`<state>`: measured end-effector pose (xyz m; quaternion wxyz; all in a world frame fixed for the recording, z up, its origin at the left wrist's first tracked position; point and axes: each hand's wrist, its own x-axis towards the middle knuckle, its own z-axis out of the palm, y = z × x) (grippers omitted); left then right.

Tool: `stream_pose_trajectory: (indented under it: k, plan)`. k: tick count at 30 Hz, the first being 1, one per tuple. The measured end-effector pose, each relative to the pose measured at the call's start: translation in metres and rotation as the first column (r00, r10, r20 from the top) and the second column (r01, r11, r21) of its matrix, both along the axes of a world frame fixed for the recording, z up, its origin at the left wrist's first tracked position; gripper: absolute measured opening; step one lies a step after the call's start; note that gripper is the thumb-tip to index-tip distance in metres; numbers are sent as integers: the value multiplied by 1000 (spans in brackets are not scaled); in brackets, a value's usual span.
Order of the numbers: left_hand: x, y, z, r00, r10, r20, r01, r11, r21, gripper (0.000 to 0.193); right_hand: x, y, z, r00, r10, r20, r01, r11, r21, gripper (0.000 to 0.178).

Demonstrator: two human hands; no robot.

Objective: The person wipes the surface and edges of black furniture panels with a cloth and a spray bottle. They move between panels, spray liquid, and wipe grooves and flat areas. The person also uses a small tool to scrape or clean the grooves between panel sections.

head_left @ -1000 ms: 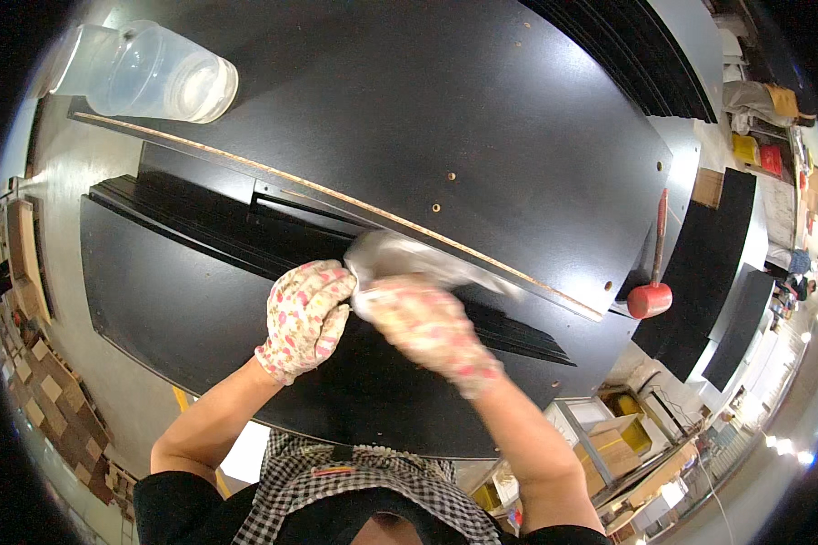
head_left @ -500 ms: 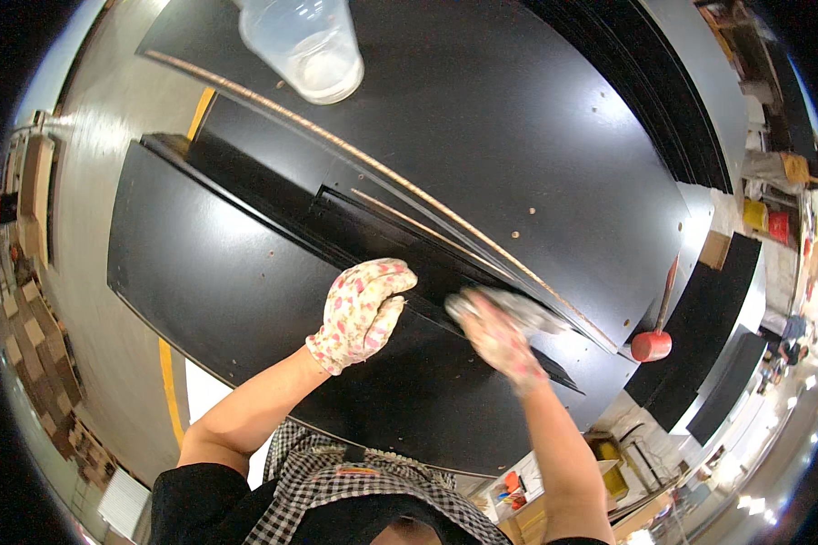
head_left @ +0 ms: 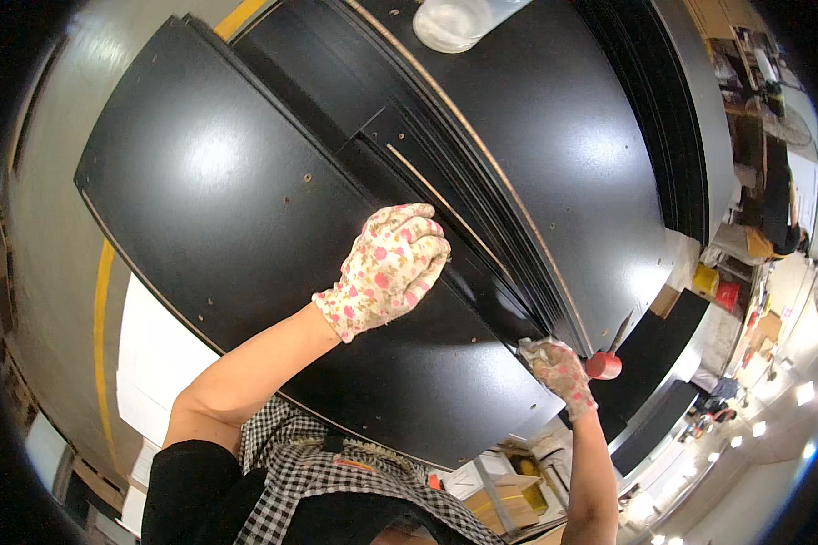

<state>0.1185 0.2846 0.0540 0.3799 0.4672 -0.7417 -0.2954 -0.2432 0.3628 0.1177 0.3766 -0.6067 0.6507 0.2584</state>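
My left hand, in a floral-print glove, is closed at the far edge of a large black panel. Its fingers curl over that edge, and their tips are mostly hidden. Farther right, my right hand, in a matching glove, is closed on a crumpled greyish rag by the panel's right end. Only a little of the rag shows. Just beyond the hands, several narrow black strips and board edges run diagonally, one with a bare tan edge.
Another large black panel lies beyond, with a translucent plastic container on it. A red-headed mallet rests just right of my right hand. Stacked black boards stand at the far right. A yellow floor line runs at left.
My right hand has slid with the rag toward the right end of the panel. My left hand stays closed at the edge. The whole view has shifted and turned.
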Motion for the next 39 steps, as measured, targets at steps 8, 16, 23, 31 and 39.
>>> stream_pose_trajectory:
  k: [8, 16, 23, 31, 39]
  plan:
    - [12, 64, 2, 977, -11, 213, 18, 999, -29, 34, 193, -152, 12, 425, 880, -213, -703, 173, -690, 33]
    - [7, 76, -17, 967, 48, 249, -27, 996, -87, 34, 25, -62, -67, -42, 906, -422, -990, -94, -105, 32]
    - [7, 76, -17, 936, 41, 350, 2, 993, -122, 35, -94, 22, -5, 312, 909, -276, -786, 410, 463, 28]
    - [3, 73, -11, 939, 6, 344, 10, 999, -44, 39, 151, -90, 43, 241, 853, -462, -884, -3, -467, 38]
    - [1, 74, -15, 962, 80, 260, -53, 992, -111, 39, 132, -145, -20, 130, 817, -562, -916, -118, -383, 31]
